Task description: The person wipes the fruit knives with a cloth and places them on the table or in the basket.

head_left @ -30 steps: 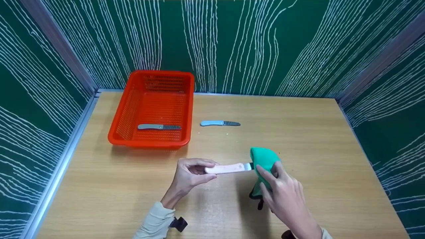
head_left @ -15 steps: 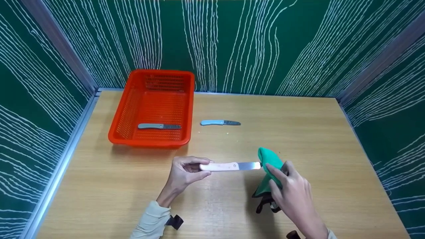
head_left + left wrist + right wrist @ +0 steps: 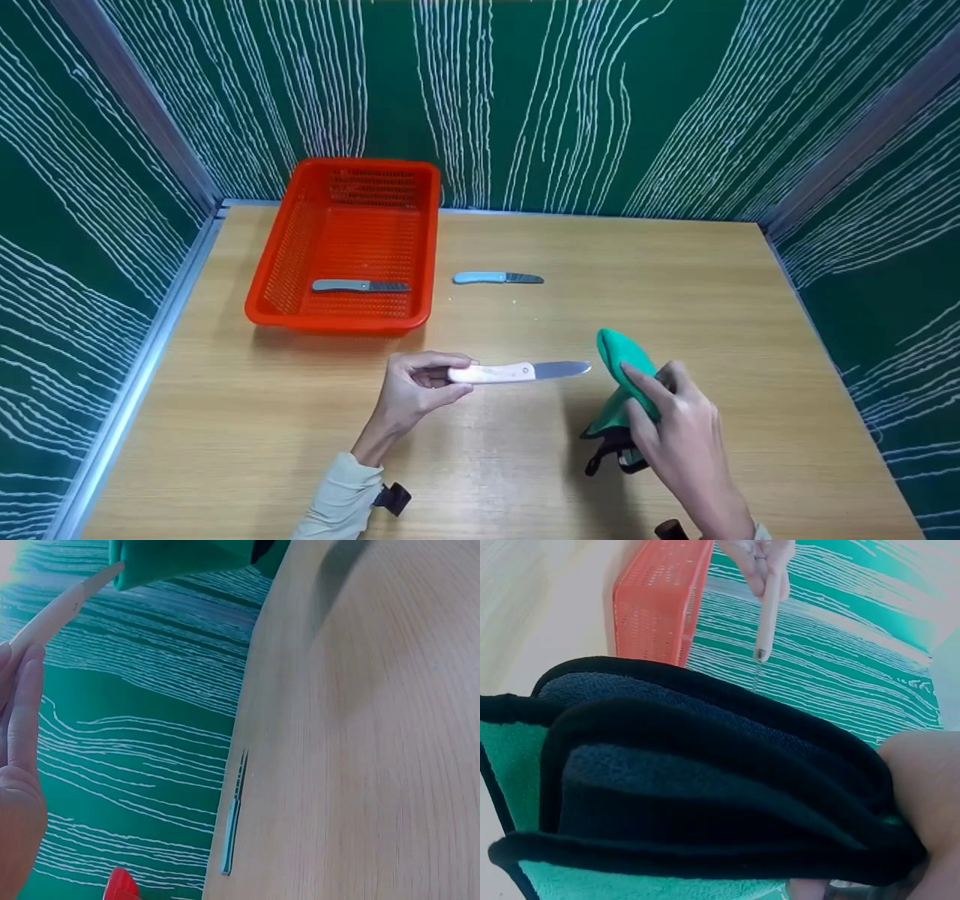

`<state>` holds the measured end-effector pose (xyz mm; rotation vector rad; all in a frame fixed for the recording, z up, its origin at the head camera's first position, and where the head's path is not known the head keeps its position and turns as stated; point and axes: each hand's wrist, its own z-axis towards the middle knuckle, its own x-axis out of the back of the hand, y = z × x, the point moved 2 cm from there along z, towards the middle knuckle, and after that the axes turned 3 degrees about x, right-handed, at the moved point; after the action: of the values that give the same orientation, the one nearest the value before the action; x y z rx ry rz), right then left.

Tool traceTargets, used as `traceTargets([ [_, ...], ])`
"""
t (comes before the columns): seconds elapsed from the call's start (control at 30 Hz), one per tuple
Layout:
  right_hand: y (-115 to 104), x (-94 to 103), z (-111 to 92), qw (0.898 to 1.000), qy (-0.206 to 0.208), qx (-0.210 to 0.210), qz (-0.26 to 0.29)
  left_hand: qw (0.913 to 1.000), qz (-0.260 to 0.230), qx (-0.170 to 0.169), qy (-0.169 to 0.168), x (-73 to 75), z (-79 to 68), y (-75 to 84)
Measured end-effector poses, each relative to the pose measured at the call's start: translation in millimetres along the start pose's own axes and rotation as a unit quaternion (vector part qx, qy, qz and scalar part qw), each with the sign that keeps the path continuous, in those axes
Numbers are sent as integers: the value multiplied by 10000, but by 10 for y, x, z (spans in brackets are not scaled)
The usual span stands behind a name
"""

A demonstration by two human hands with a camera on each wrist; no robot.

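My left hand pinches the end of a knife's pale pink handle between thumb and fingers. The knife's bare blade points right, its tip just short of a folded green cloth with black edging. That cloth is gripped in my right hand, index finger laid along its fold. In the right wrist view the dark-edged layers of the cloth fill the foreground and hide most of the blade. The left wrist view shows the pale handle rising from the left fingers.
A red basket stands at the back left with a grey-handled knife inside. Right of it, a blue-handled knife lies on the wooden table. Green panels with white lines enclose the table. Small crumbs dot the wood near the blue-handled knife.
The right hand and cloth have moved right, off the blade, which is now bare to its tip. The left hand has drawn the knife slightly left.
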<state>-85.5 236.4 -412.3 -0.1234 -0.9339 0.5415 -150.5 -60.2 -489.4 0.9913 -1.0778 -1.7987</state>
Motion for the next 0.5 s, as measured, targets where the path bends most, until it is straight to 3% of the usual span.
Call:
traceTargets([
  [0.5,-191,99,120,9995,137,196,214,9997,122,198,72,-103,34,-3],
])
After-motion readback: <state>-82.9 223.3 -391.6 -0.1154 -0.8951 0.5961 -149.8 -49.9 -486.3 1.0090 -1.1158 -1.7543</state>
